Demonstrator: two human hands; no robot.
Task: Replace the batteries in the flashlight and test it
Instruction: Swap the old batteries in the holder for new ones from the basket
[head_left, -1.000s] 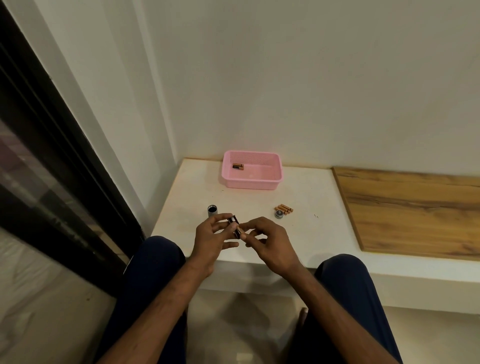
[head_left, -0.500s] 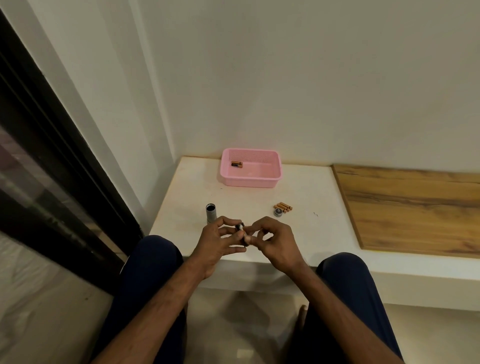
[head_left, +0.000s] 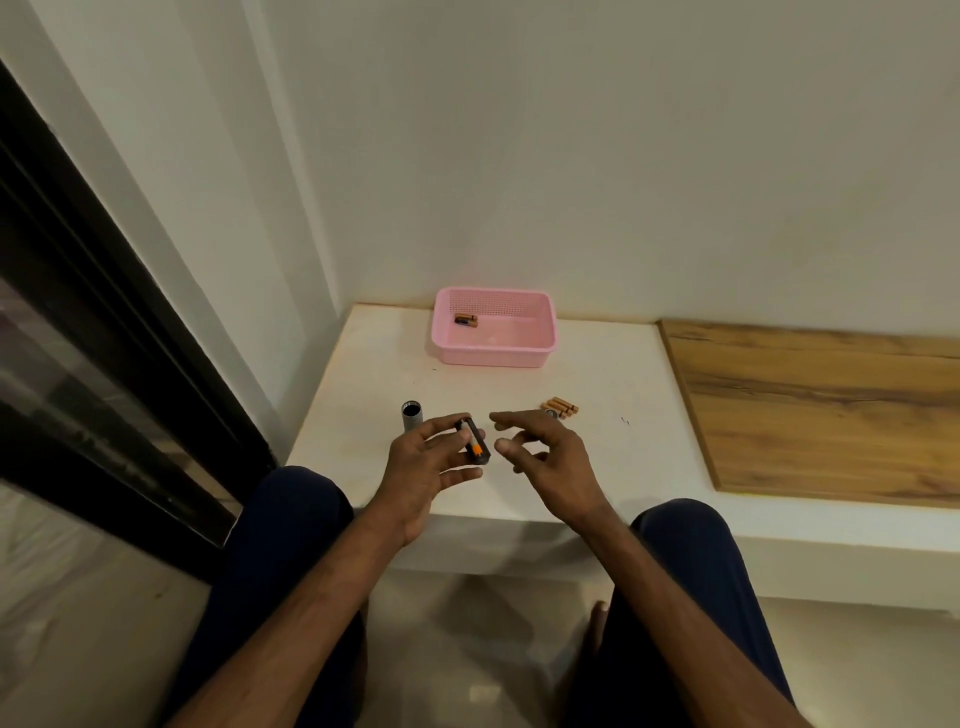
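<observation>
**Battery carrier part-loaded, flashlight body open**

Battery carrier (head_left: 474, 441), dark with an orange cell seated, is pinched in the left hand (head_left: 426, 462) over the tabletop (head_left: 363, 415). The right hand (head_left: 545, 452), at 3 o'clock of it, is empty with fingers loosely spread. The flashlight body (head_left: 412, 414) stands open at 10 o'clock of the carrier. Loose batteries (head_left: 560, 406) lie at 2 o'clock; one battery (head_left: 466, 320) sits in the pink basket (head_left: 493, 356) at 12 o'clock. Judged remaining: finishing the loading, reassembly, testing.
</observation>
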